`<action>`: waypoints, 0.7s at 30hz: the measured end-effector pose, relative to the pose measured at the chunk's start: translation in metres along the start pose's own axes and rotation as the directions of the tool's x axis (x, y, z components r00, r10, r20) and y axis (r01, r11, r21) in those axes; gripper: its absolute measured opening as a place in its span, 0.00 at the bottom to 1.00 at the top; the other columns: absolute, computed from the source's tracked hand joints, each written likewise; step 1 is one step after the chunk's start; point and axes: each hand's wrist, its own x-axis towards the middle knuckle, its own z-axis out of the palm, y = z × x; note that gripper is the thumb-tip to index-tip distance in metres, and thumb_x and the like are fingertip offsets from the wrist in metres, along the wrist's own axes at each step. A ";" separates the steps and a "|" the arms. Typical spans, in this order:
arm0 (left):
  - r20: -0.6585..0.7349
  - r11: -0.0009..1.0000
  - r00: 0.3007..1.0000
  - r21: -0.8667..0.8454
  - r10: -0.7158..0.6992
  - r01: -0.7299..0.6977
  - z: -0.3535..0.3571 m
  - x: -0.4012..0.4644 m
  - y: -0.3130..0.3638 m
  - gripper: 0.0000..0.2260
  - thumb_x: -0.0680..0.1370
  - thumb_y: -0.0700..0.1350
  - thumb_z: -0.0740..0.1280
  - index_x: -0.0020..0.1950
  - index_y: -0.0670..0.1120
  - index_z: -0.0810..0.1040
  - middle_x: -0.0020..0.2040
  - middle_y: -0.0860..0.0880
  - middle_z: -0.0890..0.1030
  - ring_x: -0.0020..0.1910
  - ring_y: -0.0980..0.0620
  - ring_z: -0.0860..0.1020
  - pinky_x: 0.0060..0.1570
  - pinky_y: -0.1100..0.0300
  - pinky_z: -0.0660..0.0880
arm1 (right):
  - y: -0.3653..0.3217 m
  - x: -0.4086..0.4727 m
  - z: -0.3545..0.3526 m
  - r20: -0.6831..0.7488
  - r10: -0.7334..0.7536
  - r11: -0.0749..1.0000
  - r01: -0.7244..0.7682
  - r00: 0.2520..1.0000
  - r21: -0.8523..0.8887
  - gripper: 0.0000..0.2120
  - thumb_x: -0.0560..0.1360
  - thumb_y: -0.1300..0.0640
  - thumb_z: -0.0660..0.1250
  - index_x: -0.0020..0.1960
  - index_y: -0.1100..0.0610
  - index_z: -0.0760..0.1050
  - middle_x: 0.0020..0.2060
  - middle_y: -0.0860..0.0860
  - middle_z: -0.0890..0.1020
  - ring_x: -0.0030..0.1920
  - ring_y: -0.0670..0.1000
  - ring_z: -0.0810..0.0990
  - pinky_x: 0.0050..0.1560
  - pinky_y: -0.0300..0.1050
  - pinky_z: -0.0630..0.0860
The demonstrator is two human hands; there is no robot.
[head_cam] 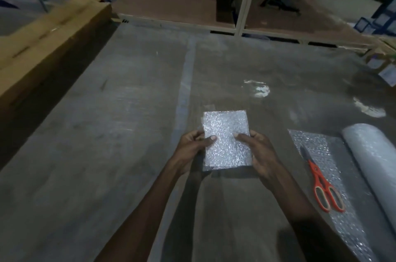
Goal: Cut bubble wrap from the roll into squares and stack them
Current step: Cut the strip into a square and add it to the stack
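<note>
A cut rectangle of bubble wrap [227, 139] is held above the grey table. My left hand [194, 149] grips its left edge with the thumb on top. My right hand [260, 153] grips its right edge the same way. The bubble wrap roll [372, 161] lies at the right, with an unrolled strip [321, 154] spread toward me. Orange-handled scissors [321, 182] lie closed on that strip, apart from both hands.
The grey table surface [107, 133] stretches wide to the left and ahead. A long cardboard box [42, 36] runs along the left edge. Blue-and-white boxes [381, 64] sit at the far right. A wooden platform and white post [246, 0] stand beyond the table.
</note>
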 end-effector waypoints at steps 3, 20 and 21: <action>-0.097 1.000 0.995 0.014 0.013 -0.012 -0.024 0.024 0.018 0.16 0.70 0.38 0.78 0.56 0.38 0.81 0.48 0.43 0.83 0.40 0.53 0.82 0.39 0.62 0.78 | -0.003 0.023 0.025 -0.026 0.006 1.000 -0.006 1.000 0.009 0.13 0.74 0.65 0.73 0.58 0.67 0.80 0.52 0.64 0.85 0.52 0.64 0.85 0.54 0.62 0.82; -0.350 0.825 0.885 0.561 0.306 -0.064 -0.124 0.155 0.063 0.12 0.66 0.41 0.82 0.45 0.47 0.83 0.39 0.48 0.85 0.40 0.49 0.83 0.46 0.50 0.82 | 0.012 0.177 0.125 -0.257 -0.097 0.926 -0.008 0.961 -0.379 0.09 0.69 0.67 0.78 0.44 0.59 0.80 0.43 0.58 0.87 0.40 0.56 0.85 0.42 0.50 0.81; -0.330 0.774 0.876 0.629 0.353 -0.074 -0.124 0.156 0.063 0.12 0.67 0.42 0.81 0.47 0.47 0.83 0.39 0.51 0.84 0.40 0.50 0.83 0.46 0.54 0.81 | 0.015 0.183 0.126 -0.268 -0.123 0.898 -0.008 0.956 -0.441 0.09 0.69 0.65 0.79 0.43 0.57 0.80 0.41 0.56 0.87 0.41 0.56 0.85 0.44 0.51 0.81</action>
